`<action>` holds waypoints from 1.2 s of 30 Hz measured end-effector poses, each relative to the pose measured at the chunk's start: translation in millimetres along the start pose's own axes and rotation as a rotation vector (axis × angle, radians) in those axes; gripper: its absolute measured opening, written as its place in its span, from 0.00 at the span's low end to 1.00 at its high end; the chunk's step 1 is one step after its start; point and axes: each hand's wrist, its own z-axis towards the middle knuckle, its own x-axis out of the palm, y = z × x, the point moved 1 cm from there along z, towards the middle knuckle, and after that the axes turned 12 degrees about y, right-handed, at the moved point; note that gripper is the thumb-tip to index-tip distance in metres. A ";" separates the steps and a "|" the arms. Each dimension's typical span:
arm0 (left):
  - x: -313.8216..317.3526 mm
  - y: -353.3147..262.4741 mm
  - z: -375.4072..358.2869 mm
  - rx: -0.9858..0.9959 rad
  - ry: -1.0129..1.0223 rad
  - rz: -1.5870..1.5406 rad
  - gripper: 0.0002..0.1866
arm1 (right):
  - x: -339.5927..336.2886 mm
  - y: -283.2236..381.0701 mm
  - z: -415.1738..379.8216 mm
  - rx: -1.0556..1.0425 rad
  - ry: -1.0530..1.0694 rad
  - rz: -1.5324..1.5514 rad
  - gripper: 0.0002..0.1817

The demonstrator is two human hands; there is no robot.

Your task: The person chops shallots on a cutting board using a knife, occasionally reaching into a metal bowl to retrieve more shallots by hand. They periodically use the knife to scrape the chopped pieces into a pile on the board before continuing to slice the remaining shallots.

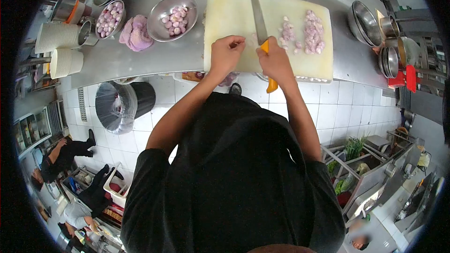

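The right hand (pixel 274 62) grips a long, yellow-handled steel knife (pixel 258 16), tip pointing away over a rectangular off-white cutting board (pixel 229 14) on a grey metal counter (pixel 349 68). The left hand (pixel 226 54), apart from it and just left of the knife, is curled; whether it holds anything is unclear. Pale purple shallot pieces (pixel 313 33) lie in two clusters right of the knife; a round steel bowl (pixel 155 18) stands left of the board.

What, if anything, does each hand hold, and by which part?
The right hand grips the knife by its yellow handle; whether the left hand pinches anything cannot be told.
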 end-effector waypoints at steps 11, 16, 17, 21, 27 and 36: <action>-121.4 -10.5 -10.4 0.155 -0.267 0.187 0.12 | 5.8 -40.4 -4.2 -0.015 0.097 0.111 0.17; -184.0 2.2 16.0 0.107 -0.279 0.587 0.16 | -33.9 -66.6 3.7 0.056 -0.044 0.045 0.18; -190.2 1.6 21.7 0.005 -0.220 0.641 0.16 | -41.0 -70.2 7.4 0.052 -0.076 0.012 0.18; -198.4 20.5 47.6 -0.128 -0.090 0.840 0.17 | -43.9 -55.9 11.1 0.004 -0.140 -0.056 0.18; -194.7 34.6 60.0 -0.142 -0.071 0.845 0.14 | -6.7 -39.5 10.0 -0.106 -0.167 -0.087 0.20; -204.1 40.9 65.8 -0.154 -0.017 0.823 0.09 | 0.4 -21.1 -1.1 -0.063 -0.124 -0.053 0.19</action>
